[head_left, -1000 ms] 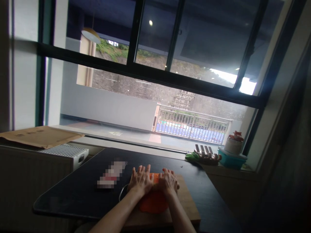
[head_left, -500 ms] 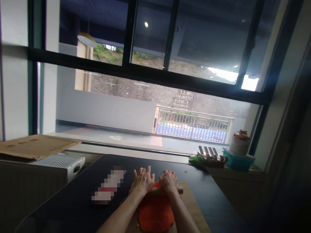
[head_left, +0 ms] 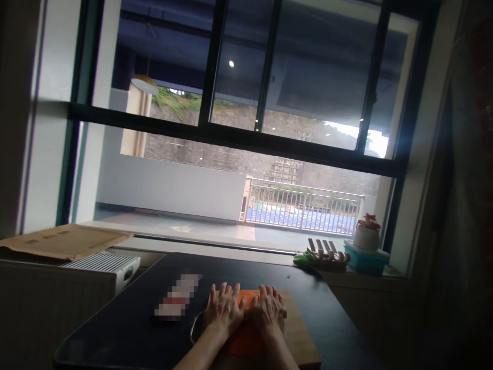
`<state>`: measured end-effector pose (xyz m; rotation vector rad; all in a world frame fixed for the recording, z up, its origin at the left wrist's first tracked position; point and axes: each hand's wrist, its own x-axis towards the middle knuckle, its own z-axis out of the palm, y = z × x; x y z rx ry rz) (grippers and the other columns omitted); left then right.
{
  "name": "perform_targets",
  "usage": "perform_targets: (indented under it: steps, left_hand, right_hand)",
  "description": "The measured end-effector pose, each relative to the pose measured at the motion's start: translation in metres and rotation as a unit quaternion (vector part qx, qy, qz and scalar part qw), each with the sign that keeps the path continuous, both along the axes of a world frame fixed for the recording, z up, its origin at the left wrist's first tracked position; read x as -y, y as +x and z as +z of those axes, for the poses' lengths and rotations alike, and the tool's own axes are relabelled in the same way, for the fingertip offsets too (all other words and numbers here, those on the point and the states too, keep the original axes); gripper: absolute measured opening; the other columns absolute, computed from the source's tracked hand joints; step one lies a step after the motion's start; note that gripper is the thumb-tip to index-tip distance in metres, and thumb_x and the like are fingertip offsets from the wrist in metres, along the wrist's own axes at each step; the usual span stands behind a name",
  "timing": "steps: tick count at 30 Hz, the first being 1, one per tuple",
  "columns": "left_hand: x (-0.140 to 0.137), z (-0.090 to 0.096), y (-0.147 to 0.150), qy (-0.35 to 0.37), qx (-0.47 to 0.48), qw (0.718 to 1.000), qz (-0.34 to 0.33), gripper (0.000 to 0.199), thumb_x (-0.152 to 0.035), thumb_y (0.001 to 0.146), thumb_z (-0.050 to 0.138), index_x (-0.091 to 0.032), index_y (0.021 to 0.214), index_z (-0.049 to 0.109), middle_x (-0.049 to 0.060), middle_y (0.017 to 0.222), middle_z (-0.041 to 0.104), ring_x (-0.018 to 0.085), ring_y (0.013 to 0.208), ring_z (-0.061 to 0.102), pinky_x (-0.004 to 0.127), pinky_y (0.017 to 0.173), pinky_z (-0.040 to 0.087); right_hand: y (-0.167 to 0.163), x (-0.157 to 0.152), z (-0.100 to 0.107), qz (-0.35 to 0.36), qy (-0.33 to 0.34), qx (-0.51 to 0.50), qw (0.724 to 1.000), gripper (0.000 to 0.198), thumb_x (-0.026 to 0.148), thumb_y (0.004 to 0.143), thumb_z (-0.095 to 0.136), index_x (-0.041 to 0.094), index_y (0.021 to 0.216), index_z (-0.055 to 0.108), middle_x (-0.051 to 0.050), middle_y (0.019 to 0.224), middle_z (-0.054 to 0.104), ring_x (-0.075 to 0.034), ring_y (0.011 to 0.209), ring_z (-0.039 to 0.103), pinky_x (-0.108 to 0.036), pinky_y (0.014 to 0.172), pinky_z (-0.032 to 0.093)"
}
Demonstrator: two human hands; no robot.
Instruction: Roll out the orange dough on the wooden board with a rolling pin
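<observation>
My left hand (head_left: 226, 308) lies flat with fingers stretched forward, its palm on the left part of a wooden rolling pin (head_left: 285, 313). On the right part rests my right hand (head_left: 269, 308), also flat with extended fingers. Both hands cover most of the pin; its right end shows past my right hand. Under the pin is a flattened orange sheet (head_left: 248, 343), like dough or modelling clay, showing both beyond the pin and between my forearms. The sheet lies on a wooden board (head_left: 302, 326).
The board rests on a dark table (head_left: 127, 334). A pixelated flat object (head_left: 179, 298) lies left of my hands, and a thin curved metal loop (head_left: 193, 329) sits beside the board. On the sill are a teal box (head_left: 367, 259), a lidded jar (head_left: 365, 237) and a green item (head_left: 306, 260).
Both hands and the rolling pin have moved back toward me, uncovering more orange sheet beyond the pin. The camera view has shifted slightly.
</observation>
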<state>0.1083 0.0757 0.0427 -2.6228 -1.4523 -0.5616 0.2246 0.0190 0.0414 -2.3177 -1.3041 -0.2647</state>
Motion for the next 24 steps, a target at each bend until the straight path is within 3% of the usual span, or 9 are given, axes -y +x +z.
perform_targets:
  steps: [6,13,18,24]
  left_hand:
    - [-0.037,0.002,0.017,0.008,0.022,1.0,0.015,0.055,-0.043,0.09,0.029,-0.02,0.135,0.05,0.012,0.134,0.057,0.029,0.131,0.042,0.053,0.113,0.015]
    - [-0.067,0.018,0.032,-0.04,0.023,0.998,0.036,0.063,-0.045,0.089,0.023,-0.011,0.137,0.044,0.015,0.133,0.056,0.03,0.132,0.04,0.056,0.111,0.016]
    - [-0.06,0.016,0.029,-0.066,0.017,0.997,0.041,0.064,-0.044,0.088,0.022,-0.01,0.139,0.042,0.016,0.138,0.051,0.032,0.135,0.036,0.057,0.111,0.015]
    - [-0.026,0.006,0.011,-0.034,0.018,0.999,0.023,0.064,-0.047,0.089,0.023,-0.012,0.136,0.048,0.016,0.134,0.055,0.032,0.132,0.04,0.056,0.112,0.013]
  right_hand:
    - [0.014,-0.04,0.001,0.004,-0.003,-0.005,1.0,0.042,0.024,0.087,0.039,0.023,0.124,0.059,-0.008,0.124,0.061,-0.026,0.122,0.048,-0.039,0.103,0.032]
    - [0.031,-0.079,0.0,0.004,-0.004,-0.007,1.0,0.046,0.022,0.081,0.042,0.018,0.123,0.06,-0.01,0.119,0.062,-0.029,0.117,0.051,-0.042,0.098,0.036]
    - [0.027,-0.07,-0.005,-0.002,-0.006,0.005,1.0,0.045,0.024,0.082,0.042,0.02,0.122,0.061,-0.01,0.122,0.062,-0.029,0.119,0.051,-0.043,0.098,0.037]
    - [0.008,-0.034,-0.019,-0.024,-0.022,0.03,0.999,0.044,0.023,0.088,0.038,0.019,0.126,0.059,-0.01,0.133,0.056,-0.026,0.127,0.046,-0.041,0.107,0.033]
